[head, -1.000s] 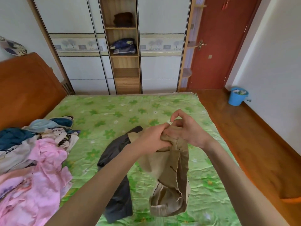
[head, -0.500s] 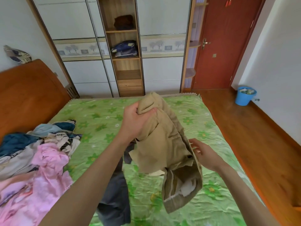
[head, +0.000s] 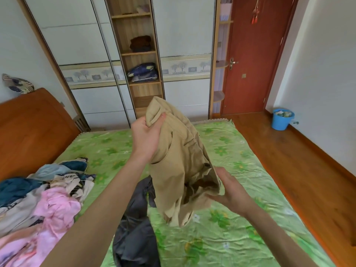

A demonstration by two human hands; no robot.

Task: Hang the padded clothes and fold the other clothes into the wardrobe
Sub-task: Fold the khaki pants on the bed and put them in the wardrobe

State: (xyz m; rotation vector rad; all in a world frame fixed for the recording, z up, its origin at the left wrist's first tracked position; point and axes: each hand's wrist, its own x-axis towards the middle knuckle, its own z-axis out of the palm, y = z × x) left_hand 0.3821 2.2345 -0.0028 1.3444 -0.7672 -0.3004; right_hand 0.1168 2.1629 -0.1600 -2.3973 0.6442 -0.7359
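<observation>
Trousers (head: 179,160), khaki, hung above the bed (head: 231,151), between our two hands. Our left hand (head: 147,138) gripped their top end, thumb pinching the cloth, raised before the wardrobe (head: 185,35). Our right hand (head: 231,191) held their lower end, fingers under the fabric. Beneath lay a grey garment (head: 134,228), with a clothes pile (head: 42,199) at left.

head-worn view, facing down over bed (head: 240,170)
</observation>
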